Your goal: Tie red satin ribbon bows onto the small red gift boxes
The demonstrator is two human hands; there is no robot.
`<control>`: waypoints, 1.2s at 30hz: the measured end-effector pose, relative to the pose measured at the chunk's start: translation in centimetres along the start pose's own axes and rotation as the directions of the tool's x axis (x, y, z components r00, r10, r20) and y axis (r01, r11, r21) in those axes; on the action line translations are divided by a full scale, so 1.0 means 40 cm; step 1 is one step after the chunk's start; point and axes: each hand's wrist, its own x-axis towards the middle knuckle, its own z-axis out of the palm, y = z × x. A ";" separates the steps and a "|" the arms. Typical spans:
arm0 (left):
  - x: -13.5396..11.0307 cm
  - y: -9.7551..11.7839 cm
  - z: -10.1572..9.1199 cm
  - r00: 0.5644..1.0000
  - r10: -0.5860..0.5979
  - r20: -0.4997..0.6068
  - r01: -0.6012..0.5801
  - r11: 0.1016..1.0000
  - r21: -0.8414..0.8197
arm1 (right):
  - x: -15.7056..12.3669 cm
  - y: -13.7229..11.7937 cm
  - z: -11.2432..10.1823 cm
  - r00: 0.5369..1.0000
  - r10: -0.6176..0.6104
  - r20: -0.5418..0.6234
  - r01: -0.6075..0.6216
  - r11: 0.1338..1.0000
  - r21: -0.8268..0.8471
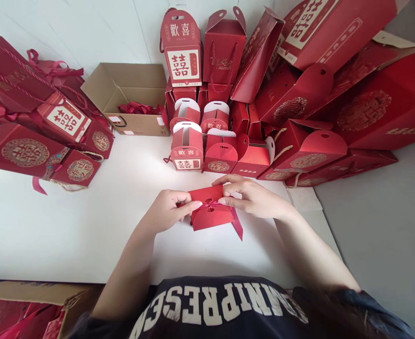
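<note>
Nearest to me, at the bottom left edge, is the corner of a carton [27,294] with red paper inside. Just beyond my chest a small red box [211,217] lies on the white table [69,226], near the middle, between my two hands. My left hand [165,210] pinches one end of the ribbon [238,227] between thumb and forefinger, the other fingers curled in. My right hand [254,197] pinches the ribbon from the other side, its remaining fingers pressed together over the box's top flap. A loose ribbon tail hangs off the box's right near corner.

Farther off stands a cluster of small gift boxes [207,150]. Far left sits an open cardboard box [137,84], with red bags [34,127] stacked left of it. Larger red bags [334,84] lean at the far right.
</note>
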 end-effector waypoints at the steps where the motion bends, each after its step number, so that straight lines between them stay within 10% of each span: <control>1: 0.002 -0.001 -0.002 1.000 -0.003 0.009 0.003 1.000 0.005 | 0.000 0.001 -0.001 1.000 0.002 0.004 -0.002 1.000 0.001; 11: 0.007 -0.042 -0.069 0.891 0.018 0.453 0.102 0.965 -0.241 | 0.002 0.015 -0.005 0.997 0.063 0.032 -0.065 0.997 0.045; 24: 0.034 -0.038 -0.141 0.942 0.094 0.322 -0.042 0.985 -0.165 | 0.010 0.015 -0.012 0.998 0.065 0.000 -0.065 0.993 0.096; 30: 0.073 0.058 -0.162 0.830 0.282 0.481 -0.331 0.943 0.018 | 0.020 -0.002 -0.034 0.998 0.053 0.041 -0.054 0.998 0.026; 36: 0.164 0.046 -0.122 0.651 0.546 0.528 -0.454 0.837 -0.305 | 0.031 0.001 -0.053 0.997 0.074 0.009 -0.074 0.994 0.085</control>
